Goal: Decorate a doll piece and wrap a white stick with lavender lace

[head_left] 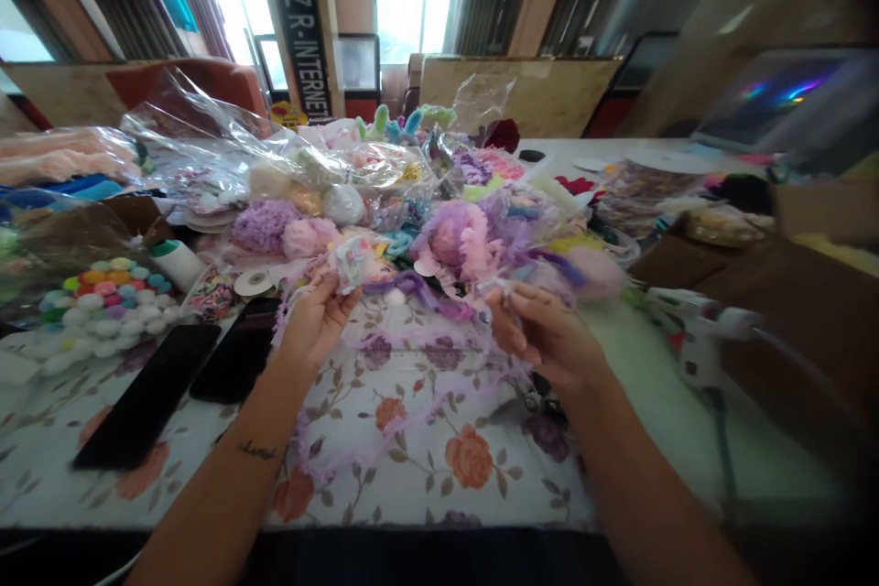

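My left hand (317,316) is closed, with thumb and fingers pinching a small fluffy bundle of pale pastel yarn (355,262). To the right, my right hand (539,325) has its fingertips pressed together on something small and whitish that is too blurred to name. A thin lilac fuzzy yarn (402,421) loops over the floral tablecloth (426,485) between my forearms. Just beyond my hands sit a pink ball of yarn (450,233) and a small white pompom (395,297). A ruler (418,355) appears to lie across the cloth.
Two black phones, one nearer (147,398) and one farther (237,352), lie left of my left arm. Several colourful pompoms (106,302) are beyond them. A white glue gun (693,330) stands at right beside a brown box (797,320). Plastic-wrapped yarn (343,169) heaps up behind.
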